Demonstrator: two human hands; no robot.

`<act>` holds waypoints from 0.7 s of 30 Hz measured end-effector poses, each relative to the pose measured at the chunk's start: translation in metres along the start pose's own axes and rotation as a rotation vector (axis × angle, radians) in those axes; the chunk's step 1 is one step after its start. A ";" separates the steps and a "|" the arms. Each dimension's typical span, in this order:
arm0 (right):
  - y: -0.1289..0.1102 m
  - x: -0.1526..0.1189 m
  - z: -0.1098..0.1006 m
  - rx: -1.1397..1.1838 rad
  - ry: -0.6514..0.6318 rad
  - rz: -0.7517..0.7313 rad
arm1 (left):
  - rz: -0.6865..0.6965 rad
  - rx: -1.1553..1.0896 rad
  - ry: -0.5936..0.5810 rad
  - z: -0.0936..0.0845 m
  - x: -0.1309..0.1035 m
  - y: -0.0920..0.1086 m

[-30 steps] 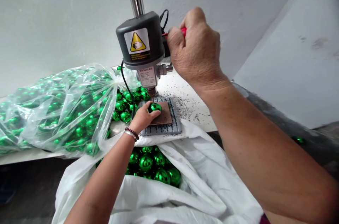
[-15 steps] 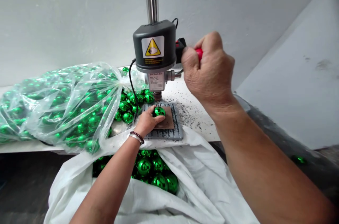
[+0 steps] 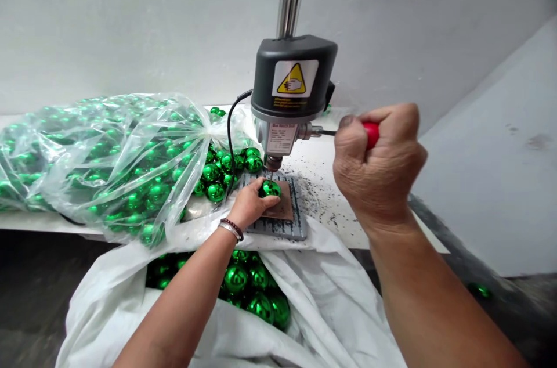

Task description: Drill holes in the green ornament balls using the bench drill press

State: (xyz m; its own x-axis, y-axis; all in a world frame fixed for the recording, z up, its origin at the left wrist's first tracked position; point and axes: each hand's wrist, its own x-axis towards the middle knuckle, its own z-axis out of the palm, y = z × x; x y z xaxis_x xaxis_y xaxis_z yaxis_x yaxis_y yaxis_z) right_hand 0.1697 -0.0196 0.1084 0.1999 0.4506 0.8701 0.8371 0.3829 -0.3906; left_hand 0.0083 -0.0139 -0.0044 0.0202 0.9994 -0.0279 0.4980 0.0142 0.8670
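Observation:
Between thumb and fingers, my left hand grips a shiny green bauble on a brown pad. The pad lies on the grey slotted base of a small bench drill. Its thin bit points down at the top of the bauble; whether it has gone in is too small to tell. My right hand is closed round the red knob of the drill's feed lever, right of the drill head.
A clear plastic bag full of green baubles lies on the left of the white table, with loose ones beside it. Dark shavings litter the tabletop. A white cloth sack with more baubles hangs at the front edge. A black cable loops left of the drill.
My right hand has pulled the red knob downward and the drill bit has come down toward the bauble. My left hand still holds the bauble on the pad. The view has shifted a little.

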 end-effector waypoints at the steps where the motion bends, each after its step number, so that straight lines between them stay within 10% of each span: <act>1: 0.000 -0.002 0.000 -0.003 0.000 0.003 | -0.001 -0.006 0.008 0.000 0.000 0.000; 21: 0.009 -0.026 0.008 0.067 0.116 -0.083 | -0.016 -0.068 0.034 0.001 0.002 -0.005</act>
State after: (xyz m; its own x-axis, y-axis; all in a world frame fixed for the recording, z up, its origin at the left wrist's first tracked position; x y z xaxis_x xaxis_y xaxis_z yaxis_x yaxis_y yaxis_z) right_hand 0.1679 -0.0209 0.0799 0.1925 0.3205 0.9275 0.8179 0.4698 -0.3321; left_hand 0.0064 -0.0123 -0.0090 -0.0171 0.9995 -0.0264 0.4379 0.0312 0.8985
